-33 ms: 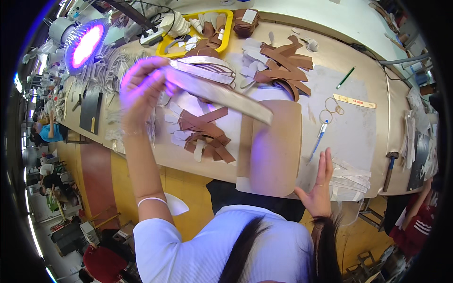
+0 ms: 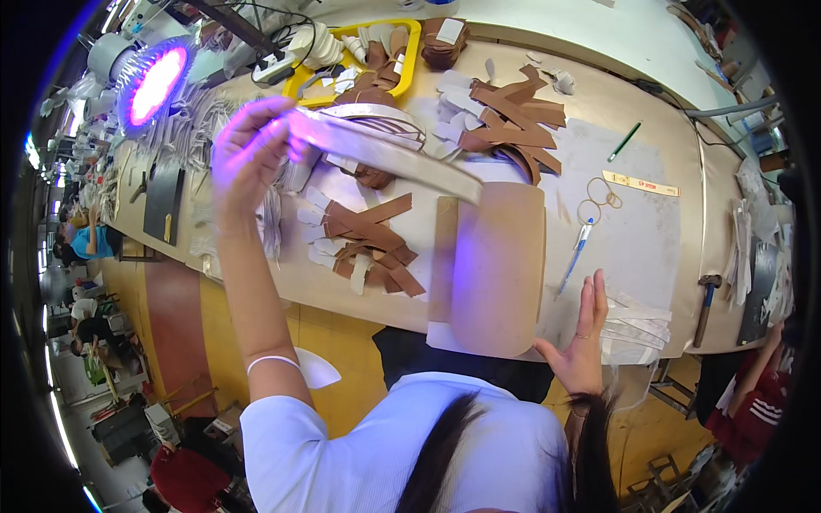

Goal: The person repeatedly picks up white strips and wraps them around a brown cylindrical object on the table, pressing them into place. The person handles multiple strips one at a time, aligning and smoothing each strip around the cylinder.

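Note:
My left hand [image 2: 254,154] is raised over the left part of the table, its fingers pinched on one end of a long pale strip [image 2: 398,161]. The strip slants down to the right, and its free end hangs over the top of a tan board [image 2: 500,274] with rounded corners. My right hand [image 2: 580,333] is at the board's lower right corner, fingers stretched and thumb apart, holding nothing. To the left of the board lies a spread of brown leather-like strips [image 2: 368,227] with pale ends.
A lit lamp [image 2: 156,84] stands at the upper left. Behind are a yellow tray [image 2: 414,60] of parts and another brown strip pile [image 2: 522,120]. To the right lie a blue pen [image 2: 577,248], a ruler [image 2: 641,183], rings [image 2: 590,211], pale strips [image 2: 634,325] and a hammer [image 2: 707,308].
My left hand has shifted slightly to the left and up, and the strip's free end has swung a little the same way. My right hand has hardly moved.

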The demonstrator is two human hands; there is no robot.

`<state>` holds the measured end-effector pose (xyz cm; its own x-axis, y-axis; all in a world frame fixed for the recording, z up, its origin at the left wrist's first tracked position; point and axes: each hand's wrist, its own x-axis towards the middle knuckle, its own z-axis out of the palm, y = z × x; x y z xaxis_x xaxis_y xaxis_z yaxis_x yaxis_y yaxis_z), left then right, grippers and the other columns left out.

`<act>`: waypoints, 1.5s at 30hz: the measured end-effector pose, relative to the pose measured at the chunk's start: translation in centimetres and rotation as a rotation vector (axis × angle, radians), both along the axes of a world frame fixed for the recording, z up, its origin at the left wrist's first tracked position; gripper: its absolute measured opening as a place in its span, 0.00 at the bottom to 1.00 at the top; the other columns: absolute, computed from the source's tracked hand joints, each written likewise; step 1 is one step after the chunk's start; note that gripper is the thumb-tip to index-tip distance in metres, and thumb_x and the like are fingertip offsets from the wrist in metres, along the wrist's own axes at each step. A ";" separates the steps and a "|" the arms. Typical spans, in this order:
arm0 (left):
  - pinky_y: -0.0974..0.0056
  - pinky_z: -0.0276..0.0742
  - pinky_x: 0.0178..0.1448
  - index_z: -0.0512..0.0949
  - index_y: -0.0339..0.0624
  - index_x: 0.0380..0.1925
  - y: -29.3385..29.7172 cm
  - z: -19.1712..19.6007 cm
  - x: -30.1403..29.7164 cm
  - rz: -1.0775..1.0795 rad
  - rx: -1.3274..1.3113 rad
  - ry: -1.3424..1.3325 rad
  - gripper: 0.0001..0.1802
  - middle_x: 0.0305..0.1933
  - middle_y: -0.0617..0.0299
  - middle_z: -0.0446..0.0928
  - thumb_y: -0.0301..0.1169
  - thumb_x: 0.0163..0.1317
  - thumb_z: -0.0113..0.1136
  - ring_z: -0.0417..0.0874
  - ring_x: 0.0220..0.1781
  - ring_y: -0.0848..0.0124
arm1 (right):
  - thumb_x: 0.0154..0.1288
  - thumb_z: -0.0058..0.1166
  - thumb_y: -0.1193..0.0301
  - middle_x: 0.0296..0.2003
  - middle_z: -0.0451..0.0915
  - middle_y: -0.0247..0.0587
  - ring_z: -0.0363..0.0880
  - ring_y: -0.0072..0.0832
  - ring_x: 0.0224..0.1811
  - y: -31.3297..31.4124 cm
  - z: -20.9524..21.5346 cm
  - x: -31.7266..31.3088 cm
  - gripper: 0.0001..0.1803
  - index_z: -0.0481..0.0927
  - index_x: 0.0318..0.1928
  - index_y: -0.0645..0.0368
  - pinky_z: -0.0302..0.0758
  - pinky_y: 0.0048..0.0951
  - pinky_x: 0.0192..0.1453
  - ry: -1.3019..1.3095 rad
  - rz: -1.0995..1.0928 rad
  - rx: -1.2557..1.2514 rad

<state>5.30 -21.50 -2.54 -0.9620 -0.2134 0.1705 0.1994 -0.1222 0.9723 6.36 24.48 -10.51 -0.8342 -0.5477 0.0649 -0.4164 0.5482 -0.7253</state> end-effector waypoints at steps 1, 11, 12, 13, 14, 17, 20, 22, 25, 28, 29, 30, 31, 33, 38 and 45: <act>0.69 0.81 0.43 0.73 0.29 0.50 -2.1 -0.6 -0.3 0.035 -0.037 -0.065 0.15 0.40 0.53 0.79 0.23 0.64 0.54 0.83 0.37 0.70 | 0.35 0.76 0.74 0.71 0.41 0.58 0.47 0.55 0.72 0.4 0.0 0.0 0.65 0.46 0.73 0.46 0.55 0.47 0.72 0.002 -0.012 0.001; 0.76 0.69 0.28 0.77 0.40 0.51 -4.2 -4.0 -2.7 0.542 -0.542 -0.303 0.17 0.37 0.64 0.78 0.29 0.62 0.61 0.73 0.26 0.81 | 0.47 0.67 0.73 0.68 0.56 0.49 0.52 0.48 0.72 4.2 1.8 -1.4 0.41 0.65 0.64 0.52 0.55 0.44 0.72 0.021 -0.176 0.253; 0.76 0.69 0.28 0.78 0.40 0.50 -2.9 -4.0 -2.9 0.479 -0.546 -0.274 0.16 0.36 0.65 0.78 0.29 0.62 0.61 0.73 0.26 0.81 | 0.50 0.65 0.74 0.67 0.59 0.48 0.53 0.47 0.71 4.9 1.9 -1.6 0.36 0.69 0.62 0.53 0.55 0.44 0.71 0.050 -0.202 0.345; 0.76 0.69 0.28 0.78 0.40 0.50 -1.7 -3.8 -2.6 0.428 -0.555 -0.246 0.16 0.36 0.65 0.78 0.29 0.62 0.61 0.73 0.26 0.81 | 0.57 0.58 0.76 0.61 0.68 0.47 0.61 0.45 0.67 5.3 1.6 -1.8 0.24 0.75 0.56 0.55 0.59 0.42 0.68 0.095 -0.280 0.306; 0.76 0.69 0.29 0.78 0.40 0.49 -0.7 -3.6 -2.7 0.381 -0.564 -0.218 0.15 0.36 0.65 0.78 0.29 0.62 0.61 0.72 0.25 0.81 | 0.58 0.57 0.76 0.60 0.68 0.46 0.62 0.44 0.65 6.0 1.0 -2.0 0.22 0.76 0.55 0.55 0.60 0.40 0.67 0.099 -0.302 0.336; 0.71 0.75 0.33 0.79 0.38 0.45 5.2 -2.9 -5.4 0.148 -0.794 -0.239 0.13 0.38 0.61 0.80 0.29 0.61 0.61 0.78 0.28 0.76 | 0.62 0.53 0.78 0.52 0.72 0.45 0.69 0.40 0.56 7.5 0.2 -2.5 0.15 0.79 0.50 0.58 0.65 0.36 0.61 0.178 -0.332 0.421; 0.62 0.74 0.48 0.79 0.37 0.45 9.1 -3.2 -8.8 -0.089 -1.166 -0.115 0.15 0.43 0.54 0.76 0.26 0.56 0.61 0.79 0.44 0.62 | 0.61 0.54 0.78 0.50 0.72 0.45 0.70 0.40 0.55 7.9 0.1 -2.3 0.15 0.79 0.50 0.57 0.66 0.36 0.60 0.130 -0.350 0.436; 0.59 0.73 0.51 0.79 0.38 0.43 10.2 -5.3 -11.8 -0.199 -1.404 -0.053 0.15 0.45 0.52 0.76 0.25 0.52 0.61 0.79 0.47 0.58 | 0.60 0.55 0.79 0.49 0.73 0.45 0.71 0.40 0.53 8.2 -0.2 -2.0 0.15 0.80 0.49 0.57 0.67 0.36 0.59 0.153 -0.367 0.421; 0.54 0.71 0.55 0.79 0.39 0.38 9.2 -8.6 -15.3 -0.349 -1.634 -0.145 0.15 0.44 0.50 0.75 0.23 0.47 0.61 0.76 0.51 0.52 | 0.57 0.57 0.78 0.46 0.74 0.44 0.71 0.40 0.50 9.3 -0.9 -1.6 0.15 0.81 0.46 0.56 0.66 0.38 0.57 0.175 -0.392 0.367; 0.55 0.72 0.53 0.78 0.40 0.29 9.3 -9.4 -16.0 -0.395 -1.643 -0.214 0.12 0.38 0.51 0.74 0.24 0.41 0.66 0.75 0.48 0.52 | 0.54 0.59 0.78 0.43 0.75 0.42 0.72 0.40 0.48 10.2 -1.4 -1.7 0.14 0.82 0.44 0.54 0.67 0.39 0.55 0.203 -0.414 0.363; 0.55 0.72 0.52 0.77 0.40 0.26 9.0 -9.6 -16.1 -0.409 -1.628 -0.204 0.09 0.37 0.51 0.73 0.25 0.43 0.66 0.75 0.46 0.53 | 0.54 0.59 0.77 0.43 0.75 0.41 0.72 0.39 0.47 10.3 -1.6 -1.9 0.14 0.82 0.43 0.54 0.67 0.38 0.54 0.213 -0.419 0.367; 0.54 0.73 0.50 0.78 0.40 0.25 9.1 -9.5 -16.3 -0.428 -1.609 -0.145 0.06 0.36 0.49 0.74 0.27 0.46 0.64 0.76 0.45 0.52 | 0.54 0.59 0.77 0.43 0.75 0.41 0.72 0.38 0.47 10.5 -1.5 -2.0 0.13 0.83 0.42 0.54 0.67 0.37 0.53 0.223 -0.424 0.372; 0.55 0.72 0.50 0.77 0.38 0.24 9.4 -8.9 -16.3 -0.466 -1.562 -0.187 0.05 0.35 0.48 0.74 0.25 0.46 0.62 0.76 0.44 0.52 | 0.54 0.59 0.77 0.43 0.75 0.40 0.73 0.37 0.47 10.6 -1.5 -2.2 0.13 0.83 0.42 0.54 0.66 0.37 0.53 0.216 -0.435 0.373; 0.55 0.72 0.49 0.76 0.36 0.26 10.9 -7.2 -16.8 -0.530 -1.529 -0.376 0.06 0.37 0.48 0.76 0.24 0.46 0.61 0.77 0.44 0.53 | 0.54 0.59 0.77 0.42 0.76 0.39 0.73 0.36 0.46 10.6 -1.6 -2.7 0.12 0.84 0.41 0.54 0.66 0.36 0.53 0.202 -0.438 0.359; 0.55 0.73 0.48 0.75 0.37 0.36 11.5 -6.0 -16.4 -0.527 -1.340 -0.422 0.17 0.36 0.49 0.79 0.28 0.45 0.67 0.79 0.43 0.54 | 0.54 0.60 0.76 0.40 0.76 0.36 0.73 0.33 0.46 10.3 -1.6 -3.5 0.12 0.84 0.41 0.53 0.66 0.35 0.52 0.225 -0.366 0.370; 0.59 0.75 0.44 0.76 0.36 0.31 10.7 -8.9 -16.2 -0.559 -1.563 -0.303 0.16 0.30 0.51 0.78 0.28 0.42 0.69 0.81 0.37 0.57 | 0.50 0.61 0.76 0.37 0.76 0.33 0.73 0.32 0.45 10.0 -1.3 -3.7 0.09 0.81 0.34 0.54 0.64 0.34 0.53 0.286 -0.311 0.344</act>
